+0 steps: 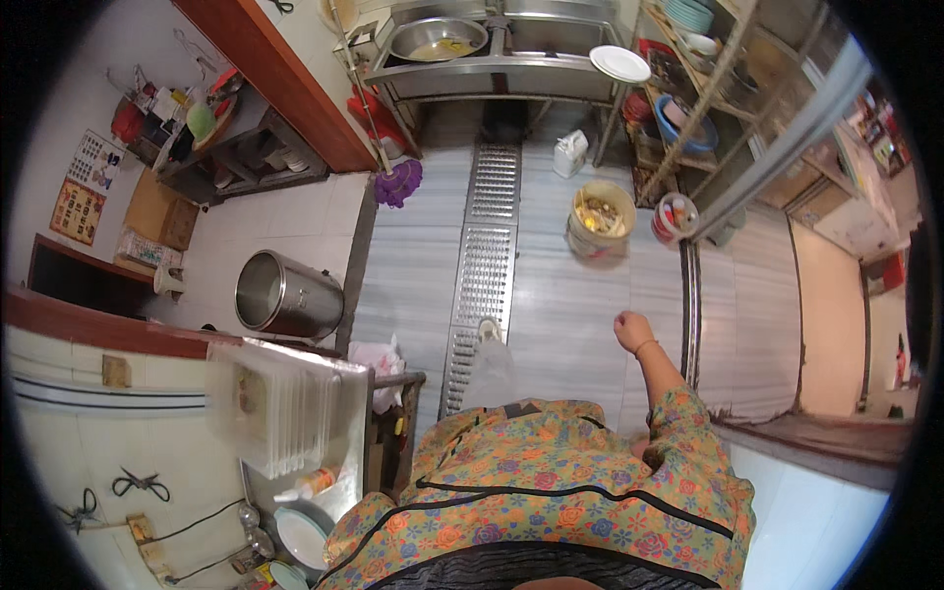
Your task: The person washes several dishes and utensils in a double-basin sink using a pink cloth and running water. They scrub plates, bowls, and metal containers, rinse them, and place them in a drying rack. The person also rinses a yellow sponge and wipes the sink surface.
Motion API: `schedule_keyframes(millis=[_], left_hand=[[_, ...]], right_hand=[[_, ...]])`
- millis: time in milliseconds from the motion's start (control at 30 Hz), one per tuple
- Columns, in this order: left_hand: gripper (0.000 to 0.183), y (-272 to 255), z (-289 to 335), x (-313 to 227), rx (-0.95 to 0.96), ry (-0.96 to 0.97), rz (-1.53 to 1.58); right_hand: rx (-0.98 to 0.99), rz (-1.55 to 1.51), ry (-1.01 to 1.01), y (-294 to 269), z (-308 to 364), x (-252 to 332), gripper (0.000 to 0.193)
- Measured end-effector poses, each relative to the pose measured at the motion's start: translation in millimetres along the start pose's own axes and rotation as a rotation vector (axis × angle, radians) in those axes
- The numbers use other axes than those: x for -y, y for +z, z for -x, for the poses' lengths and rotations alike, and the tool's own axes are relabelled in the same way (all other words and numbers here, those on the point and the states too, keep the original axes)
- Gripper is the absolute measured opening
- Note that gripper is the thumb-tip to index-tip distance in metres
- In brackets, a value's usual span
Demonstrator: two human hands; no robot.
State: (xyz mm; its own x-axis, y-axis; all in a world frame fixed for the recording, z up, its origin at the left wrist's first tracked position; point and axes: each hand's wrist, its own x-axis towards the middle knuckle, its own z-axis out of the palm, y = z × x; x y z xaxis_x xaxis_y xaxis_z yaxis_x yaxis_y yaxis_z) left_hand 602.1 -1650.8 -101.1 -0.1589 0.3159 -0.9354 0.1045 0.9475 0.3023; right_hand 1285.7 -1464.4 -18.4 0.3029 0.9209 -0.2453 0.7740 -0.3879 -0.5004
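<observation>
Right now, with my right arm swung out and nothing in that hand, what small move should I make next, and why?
Probably step forward along the floor drain grate toward the yellow bucket. Your right hand hangs loosely closed over bare tiled floor, holding nothing, and the bucket is the nearest thing ahead of it, beyond reach. Your left hand is out of view.

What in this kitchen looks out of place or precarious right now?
Two things. A white plate sits on the corner of the steel sink with part of it over the edge. A large steel pot lies tipped on its side on the tiled floor. The right hand is closed, holding nothing visible.
</observation>
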Motion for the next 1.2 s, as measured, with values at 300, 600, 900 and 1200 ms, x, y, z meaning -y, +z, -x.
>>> schedule_keyframes(millis=[300,600,900,1200], left_hand=[[0.030,52,-124,-306,0.029,0.015,0.067],[0.024,122,-213,-793,0.094,0.507,-0.044],[0.014,331,-201,-953,0.064,0.349,0.174],[0.018,365,-258,-1120,-0.103,0.706,0.139]], right_hand=[[0.259,0.244,0.115,29,-162,-21,0.033],[0.993,0.424,0.446,17,-162,-188,0.019],[0.365,0.607,-0.007,-51,-495,-188,0.014],[-0.236,-0.828,0.466,-185,-690,-75,0.018]])
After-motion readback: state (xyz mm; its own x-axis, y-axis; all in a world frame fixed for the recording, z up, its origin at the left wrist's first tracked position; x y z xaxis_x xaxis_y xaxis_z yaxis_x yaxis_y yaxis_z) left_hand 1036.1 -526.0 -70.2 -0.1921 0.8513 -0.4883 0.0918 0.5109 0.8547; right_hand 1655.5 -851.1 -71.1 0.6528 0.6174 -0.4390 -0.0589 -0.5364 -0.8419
